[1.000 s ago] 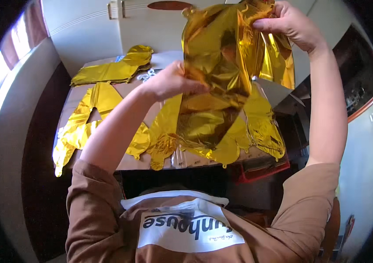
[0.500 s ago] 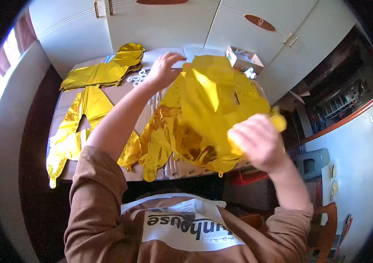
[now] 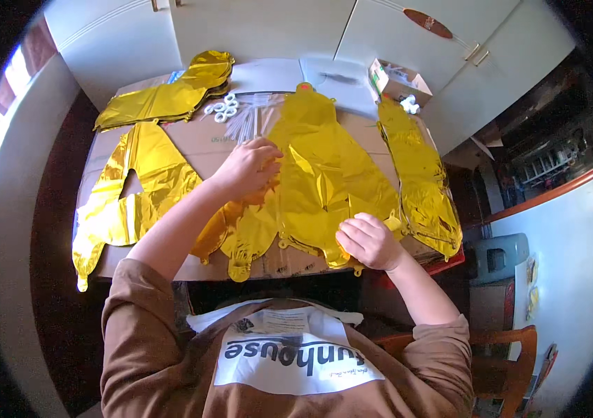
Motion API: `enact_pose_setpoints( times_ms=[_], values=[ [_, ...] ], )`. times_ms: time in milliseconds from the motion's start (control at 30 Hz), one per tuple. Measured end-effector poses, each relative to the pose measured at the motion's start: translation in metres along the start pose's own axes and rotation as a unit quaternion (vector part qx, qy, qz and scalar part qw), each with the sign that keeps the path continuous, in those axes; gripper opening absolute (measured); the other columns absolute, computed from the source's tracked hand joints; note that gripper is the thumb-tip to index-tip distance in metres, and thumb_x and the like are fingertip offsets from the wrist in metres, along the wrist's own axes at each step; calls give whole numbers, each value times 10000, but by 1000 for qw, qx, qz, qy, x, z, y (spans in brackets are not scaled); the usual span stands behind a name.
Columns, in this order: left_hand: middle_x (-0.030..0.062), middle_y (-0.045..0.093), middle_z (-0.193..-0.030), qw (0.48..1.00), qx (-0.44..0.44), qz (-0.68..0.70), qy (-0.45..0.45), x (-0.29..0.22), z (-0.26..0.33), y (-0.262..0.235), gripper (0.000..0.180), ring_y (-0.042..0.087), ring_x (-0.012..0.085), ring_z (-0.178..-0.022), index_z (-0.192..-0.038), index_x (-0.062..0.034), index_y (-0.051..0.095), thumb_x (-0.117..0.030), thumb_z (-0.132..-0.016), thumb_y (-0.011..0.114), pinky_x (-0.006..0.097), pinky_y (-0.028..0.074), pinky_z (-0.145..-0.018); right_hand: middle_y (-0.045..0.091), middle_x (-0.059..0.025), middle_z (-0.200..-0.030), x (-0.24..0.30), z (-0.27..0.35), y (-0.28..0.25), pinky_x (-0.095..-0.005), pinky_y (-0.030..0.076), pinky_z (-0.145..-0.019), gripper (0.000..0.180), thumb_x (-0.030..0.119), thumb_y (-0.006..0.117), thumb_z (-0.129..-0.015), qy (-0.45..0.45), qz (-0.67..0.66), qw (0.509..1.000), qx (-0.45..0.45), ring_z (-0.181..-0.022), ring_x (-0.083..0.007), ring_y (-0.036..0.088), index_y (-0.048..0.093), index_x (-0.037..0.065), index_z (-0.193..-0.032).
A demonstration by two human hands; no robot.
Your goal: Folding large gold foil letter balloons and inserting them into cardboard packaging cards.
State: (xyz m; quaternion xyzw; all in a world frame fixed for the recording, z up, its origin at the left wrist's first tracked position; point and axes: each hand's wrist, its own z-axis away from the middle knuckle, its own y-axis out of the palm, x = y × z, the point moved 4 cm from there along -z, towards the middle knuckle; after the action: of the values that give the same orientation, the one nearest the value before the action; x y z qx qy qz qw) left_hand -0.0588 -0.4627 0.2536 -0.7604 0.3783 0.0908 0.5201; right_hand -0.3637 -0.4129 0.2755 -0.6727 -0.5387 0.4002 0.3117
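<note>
A flat gold foil balloon (image 3: pixel 324 167) lies spread on the cardboard-covered table (image 3: pixel 199 136) in front of me. My left hand (image 3: pixel 247 167) presses on its left side, fingers curled on the foil. My right hand (image 3: pixel 369 240) pinches its lower edge near the table's front. Another gold foil balloon (image 3: pixel 422 177) lies to the right, one shaped like a letter (image 3: pixel 136 188) to the left, and one more (image 3: pixel 171 97) at the back left.
White plastic rings (image 3: pixel 221 108) and thin white straws (image 3: pixel 246 122) lie at the back of the table, with white sheets (image 3: pixel 268 73) and a small open box (image 3: pixel 397 78). White cabinets stand behind. A wooden chair (image 3: pixel 505 348) is at my right.
I have lowered the gold foil balloon from in front of my face onto the table. Both hands came down with it and now rest on it.
</note>
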Motion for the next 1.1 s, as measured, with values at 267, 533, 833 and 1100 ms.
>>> enact_pose_setpoints(
  times_ms=[267,533,833,1100],
  values=[
    [115,648,-1132,998,3,-46,32,-7,-5,17,245,612,316,-1083,-1074,-73,705,-233,-890,683,439,476,-942,670,-108,-971,4,1,-5,-386,540,-874,150,117,640,-834,5,-5,1000,8,-931,-238,659,643,31,-957],
    [108,645,-1124,998,9,-50,47,-9,-3,19,236,610,313,-1082,-1071,-104,711,-247,-884,687,437,475,-959,673,-103,-983,7,5,2,-398,536,-870,172,120,642,-806,4,-20,1000,22,-941,-245,659,646,34,-956],
    [145,597,-1221,990,79,-93,64,-34,16,30,415,538,347,-1183,-1150,-90,685,-332,-818,742,463,411,-1052,661,-83,-955,10,2,4,-385,532,-856,149,123,641,-799,16,-24,999,28,-907,-229,654,646,42,-924],
    [157,590,-1234,991,79,-64,84,-35,16,30,448,547,362,-1173,-1192,-55,654,-254,-802,746,467,436,-1027,658,-94,-950,16,0,-3,-403,506,-895,182,126,669,-802,72,-60,995,44,-915,-249,650,660,31,-958]
  ],
)
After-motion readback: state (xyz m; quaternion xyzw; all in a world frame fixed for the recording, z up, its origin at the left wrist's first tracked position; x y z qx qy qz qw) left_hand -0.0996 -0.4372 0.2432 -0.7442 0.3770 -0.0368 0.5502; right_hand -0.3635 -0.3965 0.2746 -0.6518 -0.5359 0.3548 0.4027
